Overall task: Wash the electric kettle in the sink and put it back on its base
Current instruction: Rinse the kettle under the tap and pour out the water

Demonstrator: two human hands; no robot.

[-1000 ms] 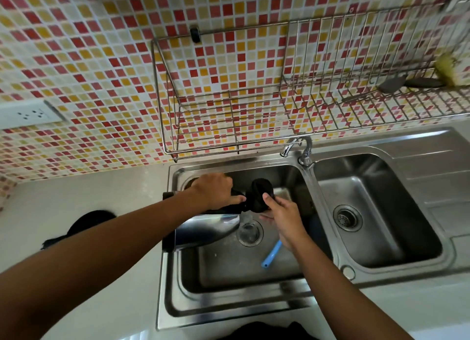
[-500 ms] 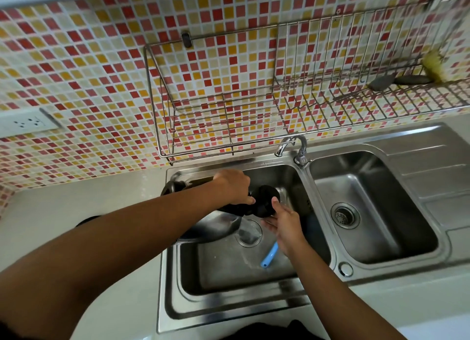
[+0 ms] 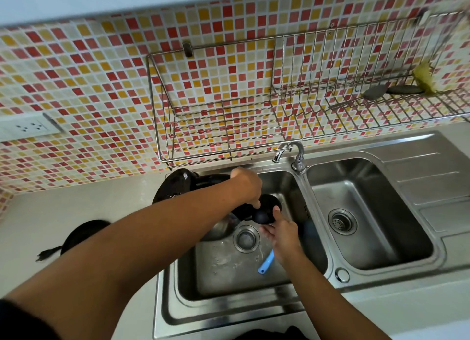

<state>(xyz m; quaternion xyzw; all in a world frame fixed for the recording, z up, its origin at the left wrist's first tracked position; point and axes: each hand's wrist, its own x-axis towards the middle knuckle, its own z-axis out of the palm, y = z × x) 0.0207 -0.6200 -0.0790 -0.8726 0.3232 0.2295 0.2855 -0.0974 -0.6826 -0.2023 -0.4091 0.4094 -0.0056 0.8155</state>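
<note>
The steel electric kettle (image 3: 221,227) with black bottom (image 3: 174,185) and black handle is tipped mouth-down over the left sink basin (image 3: 229,276). My left hand (image 3: 245,185) grips its black handle from above. The black lid (image 3: 267,210) hangs open at the mouth. My right hand (image 3: 281,234) sits just under the lid, fingers spread, touching its edge. The kettle's round black base (image 3: 81,234) with its cord lies on the counter to the left of the sink, partly hidden behind my left forearm.
A blue-handled utensil (image 3: 265,262) lies in the left basin near the drain (image 3: 246,238). The tap (image 3: 288,151) stands between the two basins. The right basin (image 3: 368,225) holds nothing. A wire rack (image 3: 279,105) hangs on the tiled wall above; a wall socket (image 3: 28,127) is at left.
My left hand has tilted the kettle further, raising its black bottom toward the back left of the basin. My right hand stayed under the open lid.
</note>
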